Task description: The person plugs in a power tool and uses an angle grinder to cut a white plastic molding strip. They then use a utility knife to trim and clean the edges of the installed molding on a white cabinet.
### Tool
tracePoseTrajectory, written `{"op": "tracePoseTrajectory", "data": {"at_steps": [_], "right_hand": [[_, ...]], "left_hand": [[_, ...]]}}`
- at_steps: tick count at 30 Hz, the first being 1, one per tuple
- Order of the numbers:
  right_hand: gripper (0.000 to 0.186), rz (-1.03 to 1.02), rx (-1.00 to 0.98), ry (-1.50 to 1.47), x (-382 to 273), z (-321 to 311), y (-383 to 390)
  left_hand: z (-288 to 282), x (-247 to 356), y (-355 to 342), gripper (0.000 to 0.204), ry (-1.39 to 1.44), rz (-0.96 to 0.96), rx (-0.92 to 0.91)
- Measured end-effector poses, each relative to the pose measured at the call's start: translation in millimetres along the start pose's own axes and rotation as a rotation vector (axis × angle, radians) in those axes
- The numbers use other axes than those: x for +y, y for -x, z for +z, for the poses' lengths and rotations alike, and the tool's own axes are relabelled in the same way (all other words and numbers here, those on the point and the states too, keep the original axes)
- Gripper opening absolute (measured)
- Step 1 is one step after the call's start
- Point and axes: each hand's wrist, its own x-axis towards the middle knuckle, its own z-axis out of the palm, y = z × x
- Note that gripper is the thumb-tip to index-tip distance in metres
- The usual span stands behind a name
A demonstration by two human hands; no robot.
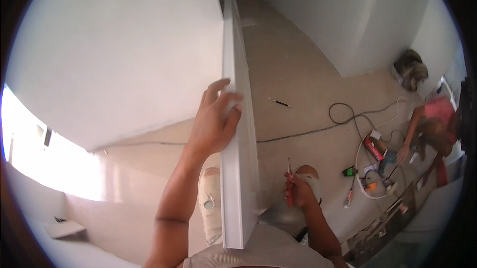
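A long white panel [232, 198], perhaps a door leaf, stands on edge between my legs and runs away from me. My left hand [212, 121] is at its upper edge. The fingers are apart and loosely bent over the edge, slightly blurred; whether they touch the panel is hard to tell. To the right of the panel, my right hand [303, 191] is closed around the red handle of a screwdriver [290, 196], its shaft pointing up and away from me.
A black cable [308, 132] crosses the floor. At right, a co-worker [437, 124] crouches beside scattered tools, including a red tube [373, 148] and another screwdriver [349, 197]. A black pen-like stick [282, 103] lies farther off. White walls [119, 44] rise left and right.
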Motion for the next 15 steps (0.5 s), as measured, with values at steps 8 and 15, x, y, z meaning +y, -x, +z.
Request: {"op": "tracePoseTrajectory", "data": {"at_steps": [8,15], "right_hand": [[0.035,-0.323,0.069,0.249,-59.2,60.1,52.3],[0.018,-1.078,0.181,1.623,-151.2,189.1,109.2]], "left_hand": [[-10.1,-17.0,14.8,0.022,0.273,-0.073,0.003],[-24.7,-18.8,53.2,0.017,0.213,0.006,0.222]]}}
